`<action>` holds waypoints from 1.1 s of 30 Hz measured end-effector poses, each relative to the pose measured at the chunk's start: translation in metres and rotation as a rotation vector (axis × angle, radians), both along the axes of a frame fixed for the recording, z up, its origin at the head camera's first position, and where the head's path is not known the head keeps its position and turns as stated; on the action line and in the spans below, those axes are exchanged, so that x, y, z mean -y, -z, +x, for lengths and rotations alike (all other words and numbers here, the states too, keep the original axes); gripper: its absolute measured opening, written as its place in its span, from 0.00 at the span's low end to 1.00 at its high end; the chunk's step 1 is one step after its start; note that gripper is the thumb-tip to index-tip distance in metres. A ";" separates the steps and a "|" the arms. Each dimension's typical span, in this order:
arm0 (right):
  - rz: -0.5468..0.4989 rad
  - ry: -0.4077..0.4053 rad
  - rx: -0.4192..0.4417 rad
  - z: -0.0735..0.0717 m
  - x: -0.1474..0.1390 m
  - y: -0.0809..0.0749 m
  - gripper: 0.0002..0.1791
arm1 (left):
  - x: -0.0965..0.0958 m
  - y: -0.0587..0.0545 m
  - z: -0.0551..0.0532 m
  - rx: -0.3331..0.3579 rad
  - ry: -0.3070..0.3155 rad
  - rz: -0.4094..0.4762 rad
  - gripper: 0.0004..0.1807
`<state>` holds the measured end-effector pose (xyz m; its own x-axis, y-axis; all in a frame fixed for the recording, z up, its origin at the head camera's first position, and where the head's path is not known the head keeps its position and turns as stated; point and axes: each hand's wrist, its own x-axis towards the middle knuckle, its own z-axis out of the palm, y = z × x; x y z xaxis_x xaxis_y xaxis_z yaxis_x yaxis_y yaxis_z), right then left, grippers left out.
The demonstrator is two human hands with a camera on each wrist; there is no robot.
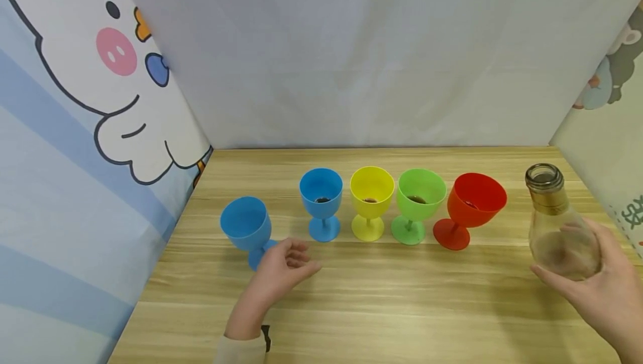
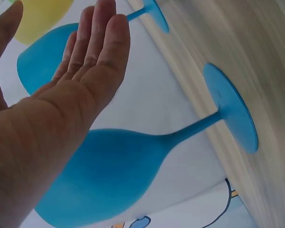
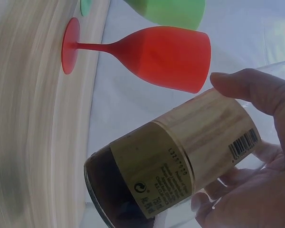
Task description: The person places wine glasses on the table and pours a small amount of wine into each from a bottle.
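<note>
My right hand [image 1: 610, 291] grips a clear glass bottle [image 1: 548, 205] at the right, above the table. In the right wrist view its label [image 3: 156, 166] shows, with dark liquid [image 3: 118, 190] in the base end. My left hand [image 1: 281, 272] holds nothing, its fingers loosely bent beside a blue goblet [image 1: 246, 221] at the left. It partly hides that goblet's foot; whether they touch I cannot tell. Further right stand a second blue goblet [image 1: 321, 191], a yellow goblet [image 1: 372, 188], a green goblet [image 1: 422, 185] and a red goblet [image 1: 474, 202]. Dark liquid lies in these.
Everything stands on a wood-grain table [image 1: 382, 308]. A pale cloth wall [image 1: 377, 57] rises behind it. Printed panels flank both sides, with a cartoon duck [image 1: 75, 34] on the left one.
</note>
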<state>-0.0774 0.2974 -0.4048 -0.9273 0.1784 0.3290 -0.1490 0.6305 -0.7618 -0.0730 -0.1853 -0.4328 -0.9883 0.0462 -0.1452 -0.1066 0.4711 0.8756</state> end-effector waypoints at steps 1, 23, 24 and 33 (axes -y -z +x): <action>0.003 0.001 0.001 0.000 0.000 0.000 0.51 | 0.002 0.000 0.000 0.010 0.009 -0.008 0.28; 0.021 0.014 0.027 -0.001 0.002 -0.001 0.48 | 0.046 -0.011 0.018 0.209 -0.002 -0.141 0.19; 0.021 0.014 0.031 -0.001 0.002 -0.001 0.48 | 0.049 -0.011 0.019 0.215 -0.018 -0.152 0.18; 0.032 0.006 0.030 -0.001 0.002 -0.002 0.48 | 0.069 -0.011 0.020 0.200 -0.198 -0.288 0.30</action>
